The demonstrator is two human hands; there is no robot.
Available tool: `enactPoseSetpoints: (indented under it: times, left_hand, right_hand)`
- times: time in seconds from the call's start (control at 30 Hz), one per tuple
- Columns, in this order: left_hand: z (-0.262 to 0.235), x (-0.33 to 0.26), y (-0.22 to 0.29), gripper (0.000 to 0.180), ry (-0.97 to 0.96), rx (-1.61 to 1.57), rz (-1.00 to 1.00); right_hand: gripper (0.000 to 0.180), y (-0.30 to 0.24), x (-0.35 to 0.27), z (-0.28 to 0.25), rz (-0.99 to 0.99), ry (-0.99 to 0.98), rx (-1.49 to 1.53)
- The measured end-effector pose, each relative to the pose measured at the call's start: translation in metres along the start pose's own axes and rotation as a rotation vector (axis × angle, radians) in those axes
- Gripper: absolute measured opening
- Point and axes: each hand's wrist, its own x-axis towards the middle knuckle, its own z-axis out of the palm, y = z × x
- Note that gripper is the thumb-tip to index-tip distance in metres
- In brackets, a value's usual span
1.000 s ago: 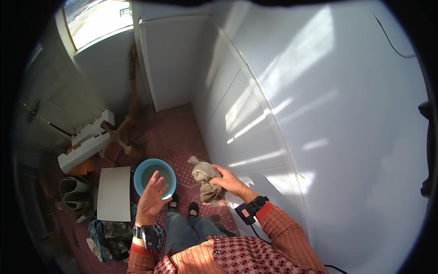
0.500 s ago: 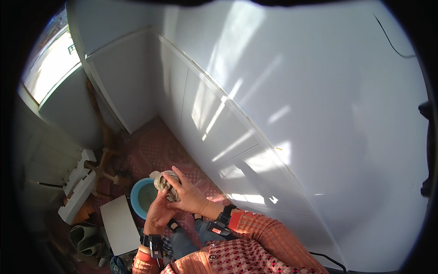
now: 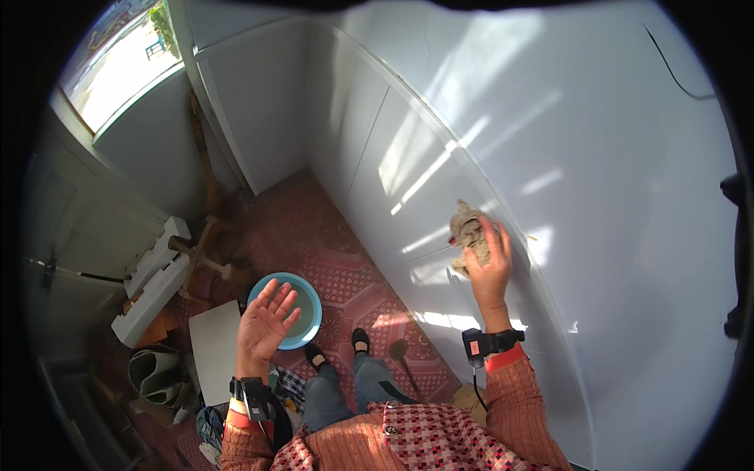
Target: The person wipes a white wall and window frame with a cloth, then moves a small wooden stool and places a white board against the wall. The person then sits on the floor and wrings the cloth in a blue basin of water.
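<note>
A crumpled beige-grey cloth (image 3: 468,229) is gripped in my right hand (image 3: 492,263), against or very near the white wall panelling (image 3: 428,204), just below its trim ledge. Whether the cloth touches the panel everywhere I cannot tell. My left hand (image 3: 267,322) is open and empty, palm up with fingers spread. It hovers over the left edge of a light blue basin (image 3: 314,330), which stands on the floor and holds murky water. Black straps with small devices sit on both my wrists.
Left of the basin lie a pale flat board (image 3: 214,345), a rolled green mat (image 3: 153,373) and white foam pieces (image 3: 149,306). A wooden stand (image 3: 206,243) is behind them. A long-handled tool (image 3: 400,353) rests on the red patterned floor, right of my feet.
My hands have parted. The right one has carried the cloth up and right to the wall, while the left has opened and stayed near the basin. The view has shifted too.
</note>
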Motion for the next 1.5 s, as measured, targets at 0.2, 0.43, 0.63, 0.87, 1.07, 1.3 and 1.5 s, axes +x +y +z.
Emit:
enactPoseSetpoints:
  times: [0.2, 0.43, 0.63, 0.87, 1.07, 1.3, 1.5]
  left_hand:
    - [-0.047, 0.013, 0.013, 0.037, 0.169, -0.211, 0.123]
    - [-0.085, 0.05, -0.009, 0.032, 0.271, -0.349, 0.177]
    - [-0.104, 0.091, -0.022, 0.03, 0.318, -0.439, 0.205]
    - [-0.175, 0.158, -0.047, 0.034, 0.309, -0.446, 0.193]
    - [-0.266, 0.204, -0.08, 0.035, 0.413, -0.49, 0.147]
    - [-0.363, 0.265, -0.098, 0.035, 0.359, -0.448, 0.105]
    - [-0.417, 0.329, -0.08, 0.031, 0.276, -0.42, 0.128]
  right_hand:
    - [0.066, -0.009, 0.036, 0.043, -0.128, -0.092, -0.165]
    - [0.06, -0.008, 0.095, 0.182, -0.483, -0.079, -0.335]
    - [0.049, 0.016, 0.138, 0.286, -0.619, -0.124, -0.587]
    - [0.047, 0.089, 0.077, 0.408, -0.704, -0.312, -0.873]
    - [0.043, 0.177, -0.044, 0.492, -0.757, -0.616, -0.708]
    - [0.04, 0.277, -0.187, 0.554, -0.79, -1.18, -0.762]
    - [0.044, 0.229, -0.134, 0.59, -0.691, -0.964, -0.388]
